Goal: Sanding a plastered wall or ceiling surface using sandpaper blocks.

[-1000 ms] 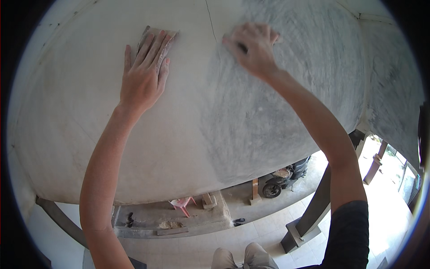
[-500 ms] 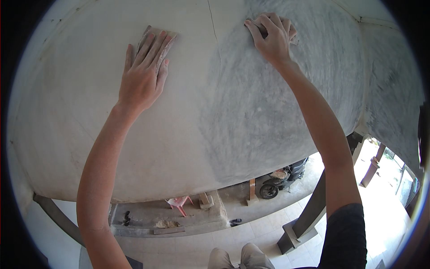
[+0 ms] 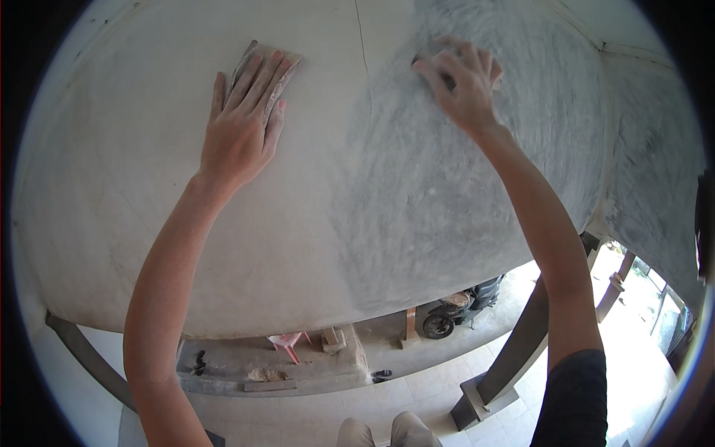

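A large plastered surface fills most of the view, pale on the left and streaked grey on the right. My left hand presses a dusty folded sheet of sandpaper to the pale part, its fingers long and flat over the sheet. Its thumb lies along the sheet's right edge. On the grey part, my right hand has bent fingers closed over a second sandpaper piece, mostly hidden and smeared by motion; a dark end shows by the thumb. White dust coats the fingers of both hands.
A thin crack runs down the plaster between my hands. Below are a red plastic chair, a parked motorbike, dark footwear and a plank. A dark post slants up at the right.
My right hand has moved down and slightly right over the grey plaster. My left hand stays in about the same place on the sheet. The view has shifted slightly.
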`<state>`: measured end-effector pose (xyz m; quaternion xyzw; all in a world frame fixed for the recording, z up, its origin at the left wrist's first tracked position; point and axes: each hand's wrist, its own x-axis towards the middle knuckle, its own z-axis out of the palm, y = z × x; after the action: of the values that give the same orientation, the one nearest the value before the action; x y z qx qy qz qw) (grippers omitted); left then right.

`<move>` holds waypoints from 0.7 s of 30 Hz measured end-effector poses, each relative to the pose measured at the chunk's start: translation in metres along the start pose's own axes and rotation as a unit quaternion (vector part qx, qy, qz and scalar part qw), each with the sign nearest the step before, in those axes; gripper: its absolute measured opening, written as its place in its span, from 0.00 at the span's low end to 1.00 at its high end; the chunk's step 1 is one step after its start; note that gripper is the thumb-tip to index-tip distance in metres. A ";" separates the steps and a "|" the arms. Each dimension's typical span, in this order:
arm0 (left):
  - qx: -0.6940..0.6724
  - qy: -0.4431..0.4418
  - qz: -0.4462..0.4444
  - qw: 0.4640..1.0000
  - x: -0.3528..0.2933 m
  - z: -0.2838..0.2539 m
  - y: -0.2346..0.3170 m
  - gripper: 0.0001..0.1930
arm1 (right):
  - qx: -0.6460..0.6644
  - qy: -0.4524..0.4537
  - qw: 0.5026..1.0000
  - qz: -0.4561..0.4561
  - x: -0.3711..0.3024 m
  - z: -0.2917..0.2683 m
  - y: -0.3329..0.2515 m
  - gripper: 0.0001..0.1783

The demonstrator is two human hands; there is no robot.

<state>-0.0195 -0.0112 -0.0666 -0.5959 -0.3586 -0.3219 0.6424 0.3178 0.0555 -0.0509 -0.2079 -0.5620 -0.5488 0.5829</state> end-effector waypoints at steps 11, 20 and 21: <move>-0.031 0.004 -0.009 0.999 0.007 -0.001 0.007 0.26 | 0.075 0.003 0.993 0.093 0.010 -0.003 0.010 0.10; -0.042 0.025 -0.018 0.999 0.010 0.009 0.000 0.26 | 0.146 -0.045 0.988 0.005 0.034 0.005 0.019 0.08; -0.046 0.039 -0.013 0.998 0.010 0.009 -0.002 0.26 | 0.152 -0.049 0.987 0.004 0.026 0.008 0.010 0.08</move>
<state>-0.0161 -0.0018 -0.0568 -0.6070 -0.3259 -0.3696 0.6235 0.3167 0.0548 -0.0219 -0.1461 -0.6657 -0.4438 0.5818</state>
